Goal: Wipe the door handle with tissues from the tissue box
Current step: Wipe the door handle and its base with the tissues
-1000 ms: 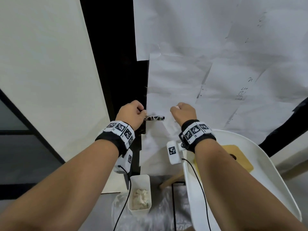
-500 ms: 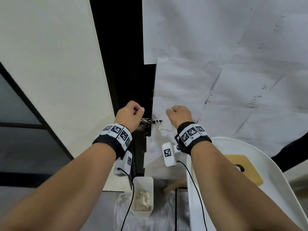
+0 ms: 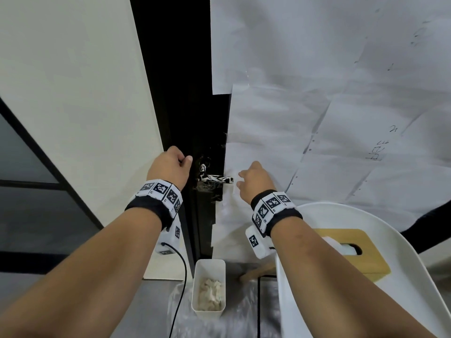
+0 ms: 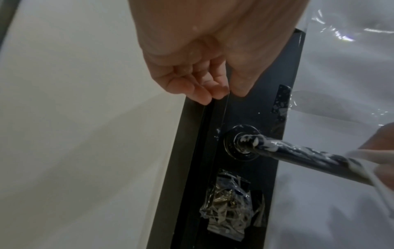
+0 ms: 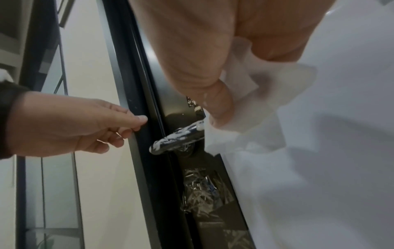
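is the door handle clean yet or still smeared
Still smeared: white streaks run along the dark door handle, and the right hand holds the tissue at its tip.

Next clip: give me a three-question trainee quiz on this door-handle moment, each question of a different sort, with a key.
1. True or false: the door handle is already free of white smears.
2. Multiple choice: the tissue is held by (a) the left hand, (b) the right hand, (c) neither.
3. Short answer: where does the tissue box sit, and what stands on the floor below the handle?

Key
1. False: white streaks run along the dark lever.
2. b: the right hand pinches it at the lever's free end; the left hand holds nothing, its fingertips at the door edge.
3. On the white chair at right; a white bin holding crumpled tissues.
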A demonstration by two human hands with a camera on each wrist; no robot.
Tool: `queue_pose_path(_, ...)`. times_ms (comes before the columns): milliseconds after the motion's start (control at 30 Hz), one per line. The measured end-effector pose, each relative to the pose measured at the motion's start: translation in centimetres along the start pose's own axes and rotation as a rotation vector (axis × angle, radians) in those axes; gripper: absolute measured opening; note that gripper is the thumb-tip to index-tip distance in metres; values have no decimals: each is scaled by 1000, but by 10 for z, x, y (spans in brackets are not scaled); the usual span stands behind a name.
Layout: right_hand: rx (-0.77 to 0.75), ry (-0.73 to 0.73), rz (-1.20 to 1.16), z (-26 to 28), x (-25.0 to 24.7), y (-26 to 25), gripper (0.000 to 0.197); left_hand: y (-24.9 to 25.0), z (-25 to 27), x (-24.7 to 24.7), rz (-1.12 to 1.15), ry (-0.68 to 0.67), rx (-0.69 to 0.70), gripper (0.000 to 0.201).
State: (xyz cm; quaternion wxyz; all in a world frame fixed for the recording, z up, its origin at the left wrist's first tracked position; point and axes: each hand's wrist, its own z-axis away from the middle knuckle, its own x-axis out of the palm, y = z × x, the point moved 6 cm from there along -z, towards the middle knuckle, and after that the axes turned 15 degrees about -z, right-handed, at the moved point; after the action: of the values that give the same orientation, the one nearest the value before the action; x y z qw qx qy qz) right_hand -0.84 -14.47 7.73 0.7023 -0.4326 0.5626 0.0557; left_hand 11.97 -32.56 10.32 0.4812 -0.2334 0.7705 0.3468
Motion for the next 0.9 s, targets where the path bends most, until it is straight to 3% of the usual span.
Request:
queue_pose_path(400, -9, -14, 79, -1, -1, -3, 27, -17, -6, -10, -213, -101, -142, 60)
queue_pose_path(700, -47, -17, 45, -2, -4, -3, 21, -9, -9, -13, -244, -214, -211, 57)
queue_pose_path(900, -52, 7, 97, -3, -8, 0, 11, -10, -8, -13, -243, -213, -203, 58)
